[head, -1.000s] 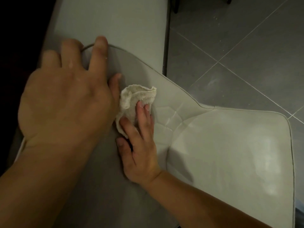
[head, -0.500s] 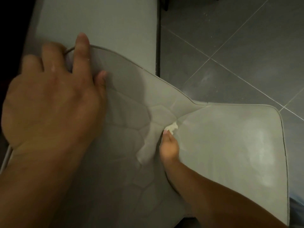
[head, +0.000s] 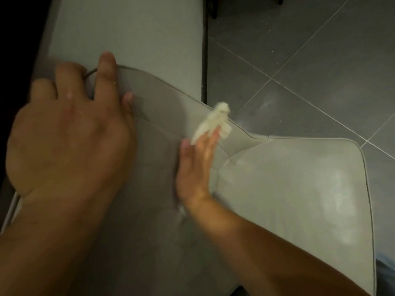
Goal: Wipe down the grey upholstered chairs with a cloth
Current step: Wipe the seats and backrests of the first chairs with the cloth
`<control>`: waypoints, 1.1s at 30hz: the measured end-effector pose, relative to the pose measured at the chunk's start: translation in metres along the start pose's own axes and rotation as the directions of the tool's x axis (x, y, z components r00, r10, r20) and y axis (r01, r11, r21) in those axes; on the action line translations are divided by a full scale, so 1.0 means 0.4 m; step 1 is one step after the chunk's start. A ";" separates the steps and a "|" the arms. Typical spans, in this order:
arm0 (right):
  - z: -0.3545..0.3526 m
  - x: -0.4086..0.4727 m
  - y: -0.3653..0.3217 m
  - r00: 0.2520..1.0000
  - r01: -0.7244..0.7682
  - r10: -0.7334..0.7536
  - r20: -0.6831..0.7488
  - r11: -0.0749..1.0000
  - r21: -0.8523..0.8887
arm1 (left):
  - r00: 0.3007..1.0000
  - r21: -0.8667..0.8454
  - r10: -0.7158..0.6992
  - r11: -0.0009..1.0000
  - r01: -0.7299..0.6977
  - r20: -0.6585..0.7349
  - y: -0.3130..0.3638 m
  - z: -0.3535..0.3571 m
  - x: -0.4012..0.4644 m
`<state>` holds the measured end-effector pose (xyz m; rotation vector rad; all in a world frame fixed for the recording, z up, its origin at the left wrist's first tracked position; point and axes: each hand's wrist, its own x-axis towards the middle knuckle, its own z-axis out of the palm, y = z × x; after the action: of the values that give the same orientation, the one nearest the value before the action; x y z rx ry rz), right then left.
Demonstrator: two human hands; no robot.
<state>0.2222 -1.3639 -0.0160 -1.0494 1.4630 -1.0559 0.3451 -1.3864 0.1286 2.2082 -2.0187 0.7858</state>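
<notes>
Our right hand presses the cloth to the chair's backrest edge while our left braces the top.

Our right hand (head: 196, 167) lies nearly flat, fingers extended, pinning a small crumpled cloth (head: 213, 122) under the fingertips; it looks light, soft and limp, best bunched under the fingers, we judge. It sits just beyond the fingertips, against the piped edge. Our left hand (head: 68, 133) curls over the top of the grey chair (head: 288, 189), whose padding should give yet stay stable. Tiled floor (head: 310, 60) lies beyond.
</notes>
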 end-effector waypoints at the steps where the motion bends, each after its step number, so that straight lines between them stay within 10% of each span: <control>1: -0.014 0.032 0.023 0.981 -0.195 0.196 -0.003 0.978 0.076 | 1.000 -0.003 -0.008 1.000 0.008 0.020 0.003 -0.006 0.000; 3: -0.044 0.076 0.066 0.908 -0.418 0.411 0.079 0.877 0.238 | 1.000 -0.009 -0.011 1.000 0.011 0.029 0.010 -0.016 -0.003; 7: -0.059 0.067 0.064 0.929 -0.370 0.365 0.063 0.899 0.237 | 0.998 -0.024 -0.020 0.999 0.021 0.054 0.014 -0.037 0.004; 10: -0.040 0.021 -0.007 0.999 0.035 -0.037 0.009 0.985 0.168 | 0.995 -0.056 -0.033 0.998 0.039 0.089 0.023 -0.050 0.003; 13: 0.007 -0.049 -0.065 0.851 0.512 -0.508 0.136 0.859 0.007 | 0.995 -0.010 -0.033 0.999 0.034 0.091 0.034 -0.074 0.011; 21: -0.041 0.011 -0.075 0.803 0.596 -0.560 0.203 0.759 -0.262 | 0.945 -0.166 -0.150 0.965 0.204 0.290 0.051 -0.105 0.042; 33: -0.082 0.173 -0.183 0.488 0.873 -0.788 0.375 0.438 -0.215 | 0.988 -0.062 -0.064 0.997 0.056 -0.144 0.034 -0.040 -0.012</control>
<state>0.1879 -1.4452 0.0427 -2.2749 0.9088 -1.2699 0.3267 -1.3782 0.1366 2.1036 -1.8749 0.8447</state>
